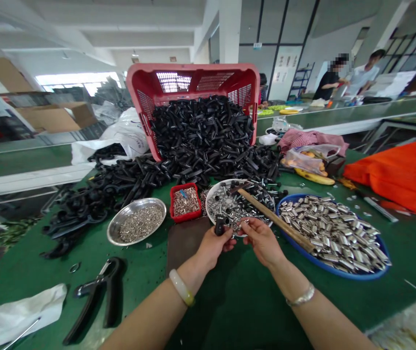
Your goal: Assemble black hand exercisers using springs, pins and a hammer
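My left hand [211, 246] is closed around a small black plastic part [220, 225] near the front rim of a white plate [213, 197]. The fingertips of my right hand [262, 238] are pinched together just beside it, at the plate's edge; whatever they hold is too small to name. Small metal and black pieces fill the plate, and a hammer with a wooden handle [266, 214] lies across it onto a blue basin [368, 277]. Metal springs [334, 233] are heaped in that basin. Left of my hands sit a red box of small pins [186, 200] and a metal bowl [112, 232] of small parts.
A tipped red crate [193, 70] spills black plastic parts [208, 136] across the back of the green table. A black hand grip exerciser [100, 291] lies front left, near a white cloth [28, 311]. Orange fabric [401, 175] and a banana [313, 177] lie right. Two people work far behind.
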Motion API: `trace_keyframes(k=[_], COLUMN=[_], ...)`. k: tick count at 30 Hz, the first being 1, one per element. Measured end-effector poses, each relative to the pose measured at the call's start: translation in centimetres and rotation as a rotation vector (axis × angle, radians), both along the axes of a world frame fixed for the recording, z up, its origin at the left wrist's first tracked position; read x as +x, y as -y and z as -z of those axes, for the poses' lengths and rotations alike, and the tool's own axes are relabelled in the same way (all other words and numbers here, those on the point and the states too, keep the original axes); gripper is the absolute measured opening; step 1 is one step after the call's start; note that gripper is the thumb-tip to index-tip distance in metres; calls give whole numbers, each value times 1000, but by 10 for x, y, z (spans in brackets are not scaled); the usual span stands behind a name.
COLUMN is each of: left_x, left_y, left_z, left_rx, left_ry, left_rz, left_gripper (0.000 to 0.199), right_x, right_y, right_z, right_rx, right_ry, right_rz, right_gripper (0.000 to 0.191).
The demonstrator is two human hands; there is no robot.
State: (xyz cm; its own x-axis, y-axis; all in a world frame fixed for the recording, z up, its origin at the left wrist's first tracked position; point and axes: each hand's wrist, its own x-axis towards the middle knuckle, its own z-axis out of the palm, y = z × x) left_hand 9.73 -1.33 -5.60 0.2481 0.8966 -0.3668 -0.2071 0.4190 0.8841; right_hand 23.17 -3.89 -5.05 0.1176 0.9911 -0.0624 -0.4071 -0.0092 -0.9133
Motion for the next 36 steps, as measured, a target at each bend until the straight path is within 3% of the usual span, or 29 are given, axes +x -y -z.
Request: trace_keyframes(k=[7,15,20,24,26,30,36], left_x=[-14,-19,-19,-18,-17,-20,-40], left_y=[-1,0,4,5,5,3,3], left_z=[-1,-11,-2,4,3,-2,-6], left_rx=[-85,-55,-60,-60,-88,-197,-455], left_ry=[104,88,116,154,134,217,525], left_rz=[-130,-164,-179,-244,-222,-119,119], left_gripper=[30,26,23,21,20,14,9], right_x=[-25,-33,-31,-24,-23,-28,-33], right_y=[-3,2,2,-3,-6,-10,-24], right_z=[15,6,7,8,5,-10,-47], right_rx=[-76,-79,-135,-218,-144,169,285], right_ry=[-41,-27,11,49,218,641,684], right_rz=[11,12,-8,-101,-74,4,-122], right_gripper=[30,29,32,33,31,26,24])
